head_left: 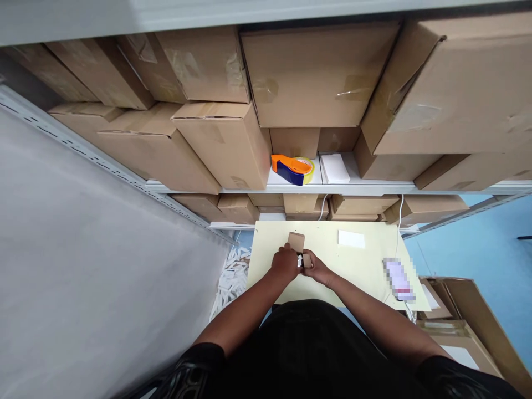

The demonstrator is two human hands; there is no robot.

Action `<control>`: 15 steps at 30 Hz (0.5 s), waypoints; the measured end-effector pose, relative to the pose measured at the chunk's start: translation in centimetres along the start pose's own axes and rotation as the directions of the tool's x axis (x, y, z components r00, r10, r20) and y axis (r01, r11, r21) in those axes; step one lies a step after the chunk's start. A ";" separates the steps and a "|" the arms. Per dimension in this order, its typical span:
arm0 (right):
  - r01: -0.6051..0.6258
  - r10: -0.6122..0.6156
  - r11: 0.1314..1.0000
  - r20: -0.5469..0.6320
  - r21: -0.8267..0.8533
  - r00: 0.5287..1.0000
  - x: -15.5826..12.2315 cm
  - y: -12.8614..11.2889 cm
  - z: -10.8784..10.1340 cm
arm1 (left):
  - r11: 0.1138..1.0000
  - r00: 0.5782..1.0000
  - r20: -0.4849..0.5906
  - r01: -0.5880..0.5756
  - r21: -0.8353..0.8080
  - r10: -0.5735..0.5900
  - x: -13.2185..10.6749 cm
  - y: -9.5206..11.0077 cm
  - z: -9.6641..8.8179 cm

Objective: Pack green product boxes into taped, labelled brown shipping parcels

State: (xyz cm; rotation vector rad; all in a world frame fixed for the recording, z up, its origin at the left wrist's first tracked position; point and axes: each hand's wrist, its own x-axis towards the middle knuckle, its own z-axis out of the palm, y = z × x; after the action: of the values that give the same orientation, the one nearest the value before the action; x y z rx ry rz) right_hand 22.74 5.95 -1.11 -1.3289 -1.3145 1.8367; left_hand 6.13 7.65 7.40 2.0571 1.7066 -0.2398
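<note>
On the pale yellow table [266, 277], a small brown cardboard box [307, 260] is between my two hands, its lid flap [296, 242] standing out on the far side. My left hand [285, 262] is closed over the left part of the box, its fingers curled and partly hidden. From the right, my right hand [319, 270] grips the box's side with thumb and fingers. A small silvery-white piece [300, 261] shows in the gap between the hands; its kind cannot be made out.
A white card or paper [351, 239] and a blurred phone [399, 279] lie on the table. Shelves of cardboard boxes [320, 72] rise behind it, with an orange-and-blue tape dispenser [292, 169] and a white stack [334, 168]. Paper strips [233, 280] lie left; open cartons [465, 332] stand right.
</note>
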 end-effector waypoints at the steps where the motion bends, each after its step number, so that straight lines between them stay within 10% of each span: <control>1: 0.008 -0.008 0.999 0.010 -0.031 1.000 0.1 0.1 -0.2 | 1.000 1.000 0.006 0.011 0.007 -0.011 0.2 0.2 -0.1; 7: 0.085 -0.076 0.975 0.051 -0.204 0.996 0.8 0.3 -1.0 | 0.996 0.996 0.006 0.085 0.004 -0.085 -0.1 0.4 -2.1; 15: 0.066 -0.056 0.963 0.046 -0.260 0.997 1.4 0.0 -0.7 | 0.937 0.914 -0.404 -0.125 -0.325 -0.018 -4.8 -2.6 -8.8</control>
State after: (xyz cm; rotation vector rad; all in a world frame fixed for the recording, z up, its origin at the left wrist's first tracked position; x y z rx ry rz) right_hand 22.81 7.41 -1.77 -1.3726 -1.6458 1.6983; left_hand 1.29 7.69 16.50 1.9703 1.7580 0.5072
